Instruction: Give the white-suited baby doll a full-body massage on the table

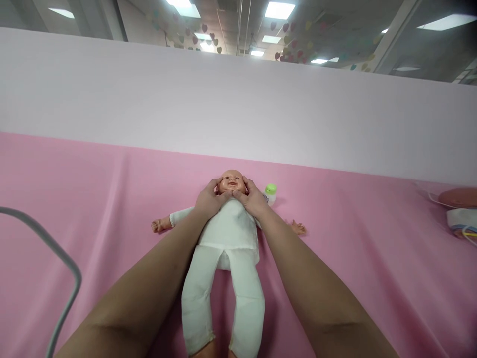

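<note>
A grey cable (55, 258) is curving along the far left edge of the pink sheet (354, 248) that is covering the table. Near the middle, a doll (227, 233) in white clothes is lying on its back on the sheet — arms spread out, legs pointing toward the camera, head toward the white wall (149, 99). The left hand (210, 201) is cupping the left side of the doll's face, fingers curled loosely against the cheek, thumb under the chin. The right hand (252, 199) is doing the same on the other side — neither grip is closed tight. Just right of the head, a small bottle with a green cap (271, 193) is standing. At the far right edge, a second doll (462, 209) is lying, partly out of view.
</note>
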`<state>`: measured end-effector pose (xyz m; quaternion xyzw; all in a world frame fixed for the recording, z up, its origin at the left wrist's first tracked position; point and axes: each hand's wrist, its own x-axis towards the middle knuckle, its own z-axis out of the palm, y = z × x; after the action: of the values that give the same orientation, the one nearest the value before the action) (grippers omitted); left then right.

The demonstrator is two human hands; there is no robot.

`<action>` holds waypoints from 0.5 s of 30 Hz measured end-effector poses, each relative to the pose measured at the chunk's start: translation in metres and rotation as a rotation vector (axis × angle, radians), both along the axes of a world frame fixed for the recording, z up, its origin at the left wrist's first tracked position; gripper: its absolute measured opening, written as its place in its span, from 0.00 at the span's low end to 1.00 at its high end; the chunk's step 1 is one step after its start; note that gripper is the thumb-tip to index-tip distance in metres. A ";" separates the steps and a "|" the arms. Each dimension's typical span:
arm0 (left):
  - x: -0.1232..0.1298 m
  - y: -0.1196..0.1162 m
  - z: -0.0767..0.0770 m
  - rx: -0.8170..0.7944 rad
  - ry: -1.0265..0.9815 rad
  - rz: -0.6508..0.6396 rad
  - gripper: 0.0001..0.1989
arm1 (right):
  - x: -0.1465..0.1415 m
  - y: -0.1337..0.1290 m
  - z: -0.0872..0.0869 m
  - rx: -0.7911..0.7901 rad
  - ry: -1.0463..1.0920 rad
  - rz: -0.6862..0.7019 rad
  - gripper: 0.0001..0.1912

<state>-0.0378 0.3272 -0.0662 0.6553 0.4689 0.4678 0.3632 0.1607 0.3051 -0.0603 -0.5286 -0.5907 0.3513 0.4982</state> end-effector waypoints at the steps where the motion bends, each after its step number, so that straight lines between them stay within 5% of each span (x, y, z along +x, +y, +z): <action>1: 0.001 -0.002 0.001 0.013 0.030 0.002 0.36 | -0.001 0.001 -0.002 0.005 0.001 -0.017 0.50; 7: 0.004 -0.003 0.001 0.036 0.087 0.013 0.33 | 0.001 0.006 -0.009 0.018 0.016 -0.012 0.49; 15: -0.001 0.007 -0.002 -0.030 -0.082 -0.027 0.31 | 0.009 0.003 -0.001 0.005 0.104 0.109 0.42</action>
<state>-0.0391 0.3337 -0.0683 0.6364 0.4516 0.4821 0.3982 0.1693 0.3085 -0.0611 -0.4754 -0.5927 0.4034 0.5099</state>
